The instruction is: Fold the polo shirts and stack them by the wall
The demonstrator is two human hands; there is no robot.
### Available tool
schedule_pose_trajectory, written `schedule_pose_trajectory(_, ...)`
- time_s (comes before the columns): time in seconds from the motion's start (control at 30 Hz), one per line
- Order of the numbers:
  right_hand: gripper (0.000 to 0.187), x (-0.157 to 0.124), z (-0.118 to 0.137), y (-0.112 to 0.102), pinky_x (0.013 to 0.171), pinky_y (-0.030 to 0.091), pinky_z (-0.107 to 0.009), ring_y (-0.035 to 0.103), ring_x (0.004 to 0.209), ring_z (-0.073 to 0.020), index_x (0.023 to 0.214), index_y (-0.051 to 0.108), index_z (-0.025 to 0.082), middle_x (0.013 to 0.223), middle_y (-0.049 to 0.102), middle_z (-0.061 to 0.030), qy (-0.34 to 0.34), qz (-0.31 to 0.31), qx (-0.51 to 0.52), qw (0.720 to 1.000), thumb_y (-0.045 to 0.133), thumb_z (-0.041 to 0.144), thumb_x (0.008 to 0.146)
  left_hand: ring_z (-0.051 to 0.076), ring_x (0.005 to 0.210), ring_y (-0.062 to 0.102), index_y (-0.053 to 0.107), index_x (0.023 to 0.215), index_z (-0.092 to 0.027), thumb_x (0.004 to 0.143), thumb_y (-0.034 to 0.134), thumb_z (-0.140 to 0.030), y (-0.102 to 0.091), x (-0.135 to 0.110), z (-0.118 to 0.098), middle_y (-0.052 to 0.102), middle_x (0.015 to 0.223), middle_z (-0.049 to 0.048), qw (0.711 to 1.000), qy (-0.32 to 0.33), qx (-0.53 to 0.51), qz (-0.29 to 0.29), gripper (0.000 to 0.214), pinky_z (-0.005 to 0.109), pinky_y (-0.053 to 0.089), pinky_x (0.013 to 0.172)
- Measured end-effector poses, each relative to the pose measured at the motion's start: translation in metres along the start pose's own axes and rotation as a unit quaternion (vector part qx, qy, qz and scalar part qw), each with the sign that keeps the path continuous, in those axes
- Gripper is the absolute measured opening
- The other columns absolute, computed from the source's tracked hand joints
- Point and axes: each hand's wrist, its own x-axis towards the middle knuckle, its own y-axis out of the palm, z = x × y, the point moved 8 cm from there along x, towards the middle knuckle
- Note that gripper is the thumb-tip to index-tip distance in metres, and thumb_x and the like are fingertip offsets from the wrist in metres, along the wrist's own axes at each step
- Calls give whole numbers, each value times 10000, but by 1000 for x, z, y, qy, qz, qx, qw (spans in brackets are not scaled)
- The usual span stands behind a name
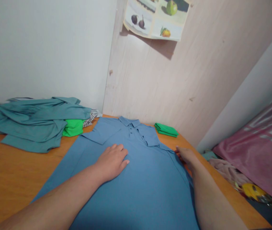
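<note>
A blue polo shirt (pixel 136 185) lies flat, front up, on the wooden table (pixel 9 179), collar toward the wall. Its right sleeve is folded in over the chest. My left hand (pixel 112 161) rests palm down on the middle of the chest, fingers stretched out. At the shirt's right edge near the shoulder, my right hand (pixel 185 156) touches the fabric with its fingers extended; whether it pinches the cloth I cannot tell.
A heap of teal garments (pixel 35 123) with a bright green piece (pixel 73 127) sits at the table's back left. A small folded green cloth (pixel 166 130) lies by the wall. Pink fabric (pixel 258 153) and clutter lie off the right edge. A fruit poster (pixel 156 19) hangs above.
</note>
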Motion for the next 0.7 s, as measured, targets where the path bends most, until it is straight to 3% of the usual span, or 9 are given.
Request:
schedule_pose_trajectory(0.13,222,-3,2,8,455,338,-237,481,481,-128,680,612,183,552,558,-1,-18,17,-47,999,653,375,786,274,997,542,641,1036,-210,952,478,-386,-1,0,-1,591,1070,98,1000,0,-1,5,255,407,432,849)
schedule_pose_trajectory(0.33,133,4,4,3,504,311,-243,497,521,-138,626,599,198,558,576,-10,-44,-38,-153,987,680,257,714,274,998,542,641,1042,-209,953,477,-393,-1,0,0,590,1064,98,1000,1,-1,3,262,410,431,856)
schedule_pose_trajectory(0.47,104,0,12,-5,544,338,-264,555,594,-176,714,660,201,638,643,-49,-57,-65,-198,976,640,300,742,273,988,542,640,1036,-214,951,480,-401,0,0,1,590,1064,97,1000,-1,1,-1,260,407,431,840)
schedule_pose_trajectory(0.57,206,-5,26,-6,581,364,-278,604,716,-214,864,705,195,781,695,-89,-82,-87,-217,969,572,341,806,272,986,541,639,1024,-213,952,481,-398,-1,1,0,592,1058,95,1000,-2,0,0,254,407,430,843)
schedule_pose_trajectory(0.7,235,-11,43,11,638,395,-265,633,813,-206,870,724,213,876,720,-70,-134,-58,-238,960,527,339,854,275,982,542,637,1018,-213,951,481,-395,-1,0,-1,590,1055,96,1000,-1,0,2,249,412,432,837)
